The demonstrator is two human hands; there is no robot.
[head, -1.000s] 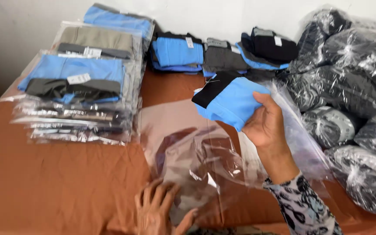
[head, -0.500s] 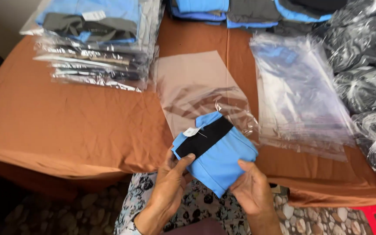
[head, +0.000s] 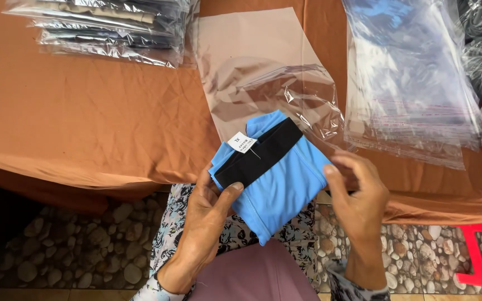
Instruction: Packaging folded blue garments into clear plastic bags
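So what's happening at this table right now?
A person holds a folded blue garment with a black waistband between both hands, at the near edge of a table covered in an orange-brown cloth. The left hand grips its lower left side, thumb on the band; the right hand holds its right edge. An open clear plastic bag lies on the cloth just beyond the garment. A stack of empty clear bags lies to the right, and bagged garments sit far left.
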